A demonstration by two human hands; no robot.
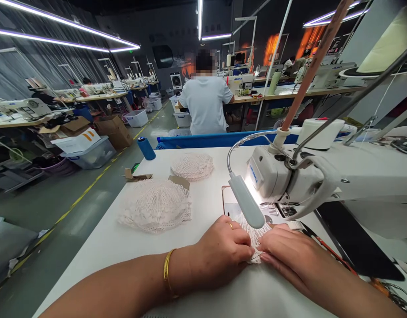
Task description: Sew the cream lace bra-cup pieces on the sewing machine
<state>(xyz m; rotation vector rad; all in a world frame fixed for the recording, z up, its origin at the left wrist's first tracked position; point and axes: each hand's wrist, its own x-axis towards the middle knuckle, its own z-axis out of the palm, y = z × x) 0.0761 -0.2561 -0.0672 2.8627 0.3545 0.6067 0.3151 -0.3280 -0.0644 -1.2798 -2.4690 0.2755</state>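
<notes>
White bench (206,194) runs beneath the left hand (223,249) and right hand (291,251), with a sewing machine (362,172) beyond the right. Both pinch a lace piece (254,236) between them — flimsy mesh that could skew or bunch if they pull unevenly. Counted: one bench, one sewing machine, two lace stacks (157,205) beyond the left hand, one lace piece, one blue spool (146,149) farther off.
</notes>
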